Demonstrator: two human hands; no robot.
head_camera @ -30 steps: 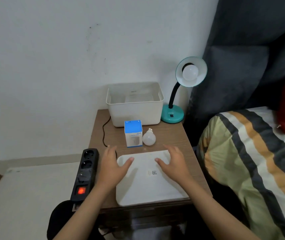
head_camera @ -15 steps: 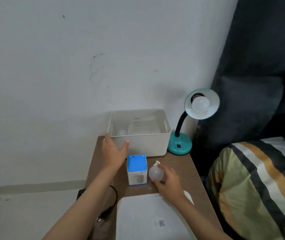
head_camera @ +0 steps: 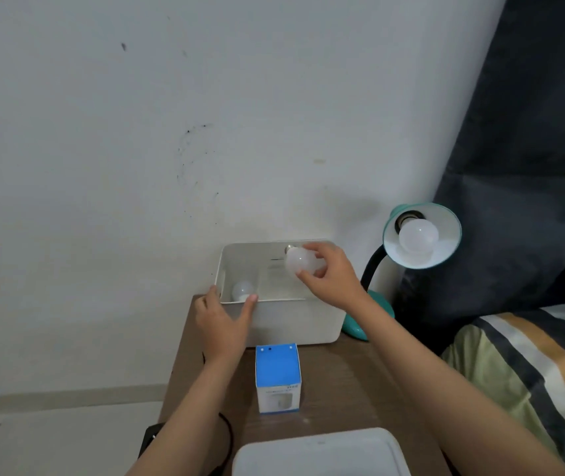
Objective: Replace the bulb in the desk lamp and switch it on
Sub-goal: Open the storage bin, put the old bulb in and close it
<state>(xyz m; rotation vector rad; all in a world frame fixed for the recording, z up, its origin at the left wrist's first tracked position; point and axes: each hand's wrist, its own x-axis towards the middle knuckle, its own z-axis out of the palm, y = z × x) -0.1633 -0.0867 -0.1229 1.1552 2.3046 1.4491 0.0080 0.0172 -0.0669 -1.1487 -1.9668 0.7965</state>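
A teal desk lamp (head_camera: 422, 235) stands at the table's back right, with a white bulb (head_camera: 417, 239) screwed into its shade, unlit. My right hand (head_camera: 334, 274) holds a second white bulb (head_camera: 300, 261) above the open white bin (head_camera: 291, 321). My left hand (head_camera: 222, 321) grips the bin's front left corner, thumb hooked over the rim. A third bulb (head_camera: 242, 291) lies inside the bin at its left. A blue and white bulb box (head_camera: 277, 377) stands upright in front of the bin.
The wooden bedside table (head_camera: 343, 389) stands against a white wall. A white lid (head_camera: 319, 453) lies at its near edge. A black power strip (head_camera: 149, 439) and cable sit at the left edge. A striped bed (head_camera: 531, 372) and dark curtain border the right.
My right hand picked the loose bulb up from the table and carried it over the bin. My left hand went from the lid to the bin's corner. The camera tilted upward.
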